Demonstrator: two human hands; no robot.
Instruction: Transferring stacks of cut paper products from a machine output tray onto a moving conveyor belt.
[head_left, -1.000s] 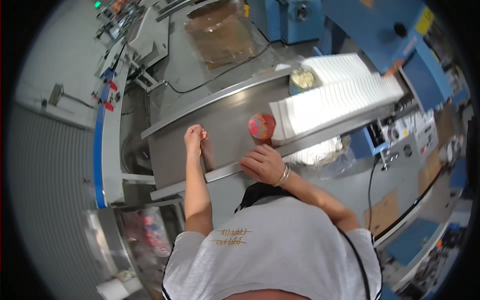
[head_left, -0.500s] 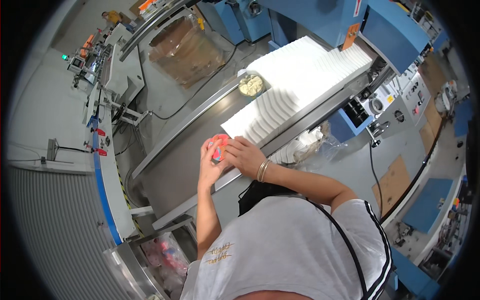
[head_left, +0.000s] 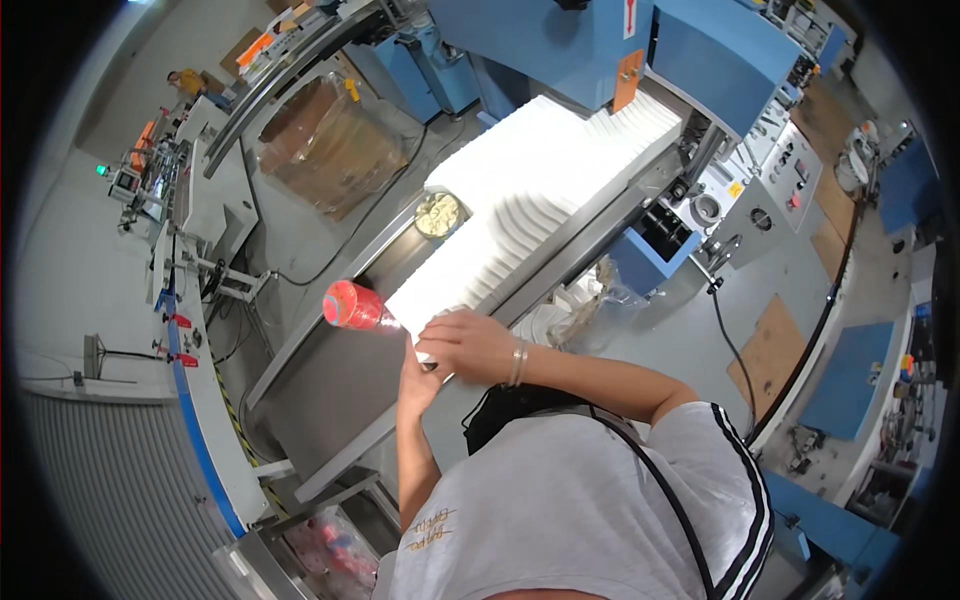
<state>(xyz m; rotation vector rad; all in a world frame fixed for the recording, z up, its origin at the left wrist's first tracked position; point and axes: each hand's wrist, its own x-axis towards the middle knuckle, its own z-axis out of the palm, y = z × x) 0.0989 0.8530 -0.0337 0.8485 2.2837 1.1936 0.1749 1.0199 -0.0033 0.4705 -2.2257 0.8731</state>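
Observation:
A tube-shaped plastic bag (head_left: 352, 306), red and pink with a clear part, sticks out to the upper left from between my hands, puffed out with its rounded end away from me. My left hand (head_left: 416, 378) is closed round its near end from below, with most of its fingers hidden. Over it lies my right hand (head_left: 462, 346), its fingers curled in at the same place. A bit of white shows between the hands. Just beyond them begin long rows of thin white pads (head_left: 500, 245), stacked on edge.
The rows lie on a metal table (head_left: 325, 410) with raised rails, below a blue machine (head_left: 560, 50). A round tub (head_left: 438, 215) of cream-coloured pieces stands beside them. At lower left is a metal bin (head_left: 265, 560) with pink-and-clear plastic. A lined cardboard box (head_left: 330, 150) stands behind.
The red plastic bag, crumpled between my fingers before, now extends puffed out to the upper left. Both hands have moved down and slightly left in the picture; the whole view has shifted.

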